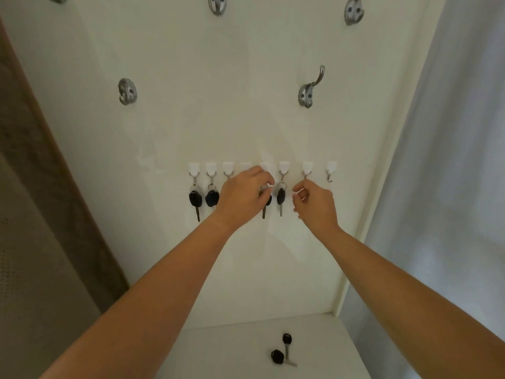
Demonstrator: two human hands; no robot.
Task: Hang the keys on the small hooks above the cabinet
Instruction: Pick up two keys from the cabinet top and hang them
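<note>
A row of several small white hooks [307, 169] runs across the white wall panel. Black-headed keys hang from the first hook [195, 199], the second hook [211, 197] and the sixth hook [281, 196]. My left hand [241, 196] is closed on the ring of another key [265, 205] just under the fifth hook, covering the third to fifth hooks in part. My right hand [314, 205] hovers below the seventh hook with its fingers curled and nothing visible in them. Two black-headed keys [281, 351] lie on the white cabinet top [218, 351].
Larger metal coat hooks [310, 90] are fixed higher on the panel, another at the left [127, 91]. A wooden frame [54, 187] borders the left. A pale curtain [451, 187] hangs at the right. The two rightmost small hooks carry nothing.
</note>
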